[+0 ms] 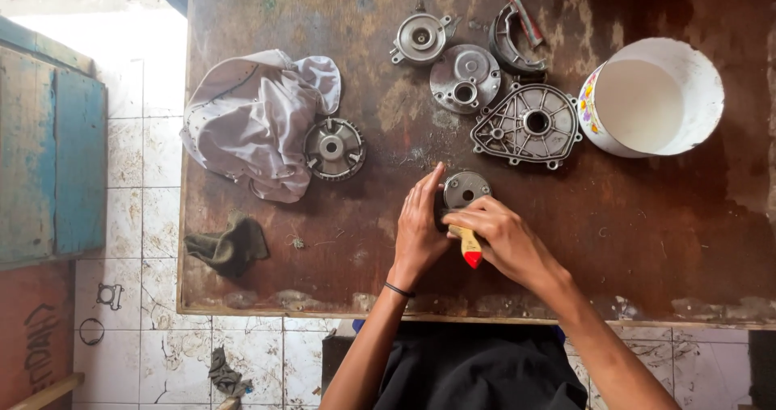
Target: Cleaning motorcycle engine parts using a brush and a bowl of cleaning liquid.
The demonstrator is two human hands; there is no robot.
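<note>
metal disc [466,188] half hidden, brush [470,248] bristles unseen

White cloth [250,123] on brown table [647,232], toothed metal disc [334,148] beside it, dark rag [230,247], round housing [420,38], round cover [465,77], triangular cover [529,125], brake shoe [511,42], white bucket [651,96], tiled floor [145,151], blue board [52,159]

Bucket [651,96] right of the metal covers [527,124] (cloth [250,119] far left), all on the table [647,240].
</note>
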